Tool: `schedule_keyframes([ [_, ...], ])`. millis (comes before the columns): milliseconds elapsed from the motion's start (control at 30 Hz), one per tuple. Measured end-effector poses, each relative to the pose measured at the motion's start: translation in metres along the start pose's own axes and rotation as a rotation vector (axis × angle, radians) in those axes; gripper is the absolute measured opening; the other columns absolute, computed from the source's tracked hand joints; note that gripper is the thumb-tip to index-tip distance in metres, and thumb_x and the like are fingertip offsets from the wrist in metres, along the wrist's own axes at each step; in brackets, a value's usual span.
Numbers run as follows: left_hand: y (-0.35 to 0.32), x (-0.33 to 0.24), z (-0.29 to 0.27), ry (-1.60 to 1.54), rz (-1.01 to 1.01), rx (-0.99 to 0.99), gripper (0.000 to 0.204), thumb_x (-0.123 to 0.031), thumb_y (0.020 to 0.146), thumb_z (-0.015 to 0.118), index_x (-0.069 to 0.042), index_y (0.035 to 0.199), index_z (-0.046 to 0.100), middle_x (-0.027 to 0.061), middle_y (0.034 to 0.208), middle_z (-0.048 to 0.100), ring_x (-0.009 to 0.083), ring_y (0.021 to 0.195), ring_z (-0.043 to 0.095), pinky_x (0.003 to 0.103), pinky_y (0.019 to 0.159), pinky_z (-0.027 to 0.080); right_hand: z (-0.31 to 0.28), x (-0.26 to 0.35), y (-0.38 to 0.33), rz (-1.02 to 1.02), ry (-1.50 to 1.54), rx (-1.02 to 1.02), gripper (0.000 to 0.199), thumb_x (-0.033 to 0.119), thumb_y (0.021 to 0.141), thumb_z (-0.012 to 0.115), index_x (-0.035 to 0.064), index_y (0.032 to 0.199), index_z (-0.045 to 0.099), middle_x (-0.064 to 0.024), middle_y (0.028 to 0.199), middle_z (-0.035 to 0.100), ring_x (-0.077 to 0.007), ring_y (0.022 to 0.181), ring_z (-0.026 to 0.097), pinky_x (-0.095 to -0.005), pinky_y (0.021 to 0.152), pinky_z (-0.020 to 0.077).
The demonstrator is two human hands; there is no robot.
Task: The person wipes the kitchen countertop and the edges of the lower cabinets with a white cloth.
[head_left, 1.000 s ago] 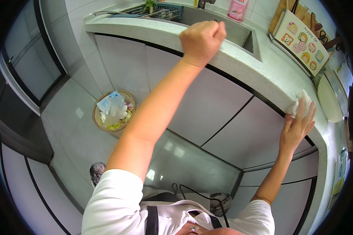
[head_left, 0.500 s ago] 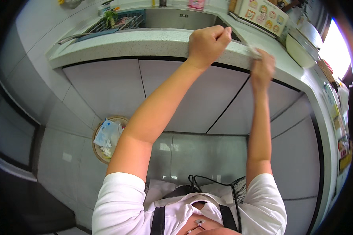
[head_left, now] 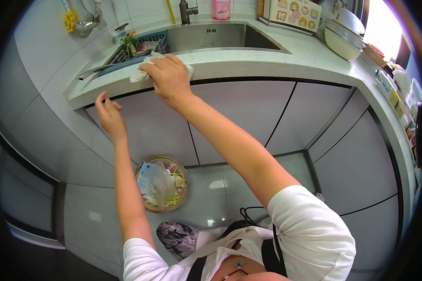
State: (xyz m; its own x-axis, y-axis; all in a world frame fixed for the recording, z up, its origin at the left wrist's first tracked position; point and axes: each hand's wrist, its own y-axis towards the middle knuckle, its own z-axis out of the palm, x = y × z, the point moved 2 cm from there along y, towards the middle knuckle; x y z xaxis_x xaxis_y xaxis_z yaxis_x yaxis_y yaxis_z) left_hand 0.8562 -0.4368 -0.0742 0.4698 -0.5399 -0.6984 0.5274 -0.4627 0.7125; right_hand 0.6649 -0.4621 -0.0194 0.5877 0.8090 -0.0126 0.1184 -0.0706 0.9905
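My right hand (head_left: 170, 80) presses a crumpled white wiping cloth (head_left: 139, 74) onto the front strip of the speckled white countertop (head_left: 234, 68), left of centre. The cloth shows on both sides of the fingers; whether it is fabric or paper I cannot tell. My left hand (head_left: 110, 115) hangs in front of the counter's left front edge, fingers loosely apart and holding nothing. Just behind the cloth stands a dark dish rack (head_left: 161, 43) with greens (head_left: 129, 46) in it. A steel sink (head_left: 211, 40) lies right of the rack.
A tap (head_left: 186, 13) and a pink bottle (head_left: 221, 9) stand behind the sink. Stacked bowls (head_left: 342, 40) and a patterned box (head_left: 295, 15) occupy the right. Below are grey cabinet doors (head_left: 234, 112); a waste bin (head_left: 185, 187) with scraps sits on the floor.
My right hand has swept left along the counter with the white cloth. My left hand has gone from a fist by the sink to the left edge, its fingers loosened. The view has shifted.
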Motion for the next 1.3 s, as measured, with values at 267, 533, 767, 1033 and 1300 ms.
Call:
schedule_keyframes([
  [267,0.020,0.011,-0.039,0.628,0.600,0.130,0.050,-0.025,0.084,0.063,-0.016,0.131,0.049,0.0112,0.143,0.038,0.0283,0.129,0.039,0.042,0.104,0.030,0.013,0.010,0.008,0.332,0.586,0.003,0.036,-0.004,0.083,0.049,0.0091,0.114,0.060,-0.0096,0.107,0.062,-0.0210,0.096,0.059,-0.0307,0.084,0.0459],
  [533,0.024,0.000,0.015,0.736,0.758,0.209,0.062,-0.049,0.085,0.055,-0.018,0.137,0.040,0.0040,0.143,0.036,0.0252,0.134,0.027,0.060,0.107,0.013,-0.055,-0.019,0.033,0.234,0.266,-0.078,0.040,-0.003,0.085,0.048,0.0124,0.121,0.055,-0.0098,0.112,0.056,-0.0223,0.102,0.054,-0.0314,0.088,0.0428],
  [767,0.021,0.002,0.016,0.693,0.741,0.235,0.062,-0.052,0.083,0.056,-0.018,0.134,0.042,0.0026,0.133,0.044,0.0221,0.129,0.033,0.060,0.107,0.012,-0.108,-0.045,-0.009,-0.115,-0.504,0.441,0.049,0.013,0.080,0.063,0.0187,0.127,0.051,-0.0069,0.126,0.051,-0.0282,0.112,0.049,-0.0418,0.096,0.0384],
  [1033,0.020,0.001,0.022,0.659,0.703,0.100,0.047,-0.047,0.087,0.054,-0.017,0.122,0.052,0.0009,0.125,0.051,0.0203,0.123,0.042,0.056,0.107,0.011,-0.128,-0.053,-0.014,-0.217,-0.533,0.472,0.043,0.027,0.088,0.054,0.0210,0.130,0.050,-0.0063,0.134,0.048,-0.0251,0.125,0.042,-0.0469,0.109,0.0242],
  [1300,0.017,-0.006,0.028,0.675,0.700,0.135,0.039,-0.039,0.089,0.054,-0.014,0.118,0.054,0.0032,0.122,0.053,0.0215,0.121,0.043,0.054,0.107,0.013,-0.180,-0.111,-0.022,-0.346,-0.533,0.358,0.047,0.014,0.069,0.073,0.0206,0.114,0.060,-0.0033,0.125,0.052,-0.0237,0.118,0.047,-0.0384,0.094,0.0425],
])
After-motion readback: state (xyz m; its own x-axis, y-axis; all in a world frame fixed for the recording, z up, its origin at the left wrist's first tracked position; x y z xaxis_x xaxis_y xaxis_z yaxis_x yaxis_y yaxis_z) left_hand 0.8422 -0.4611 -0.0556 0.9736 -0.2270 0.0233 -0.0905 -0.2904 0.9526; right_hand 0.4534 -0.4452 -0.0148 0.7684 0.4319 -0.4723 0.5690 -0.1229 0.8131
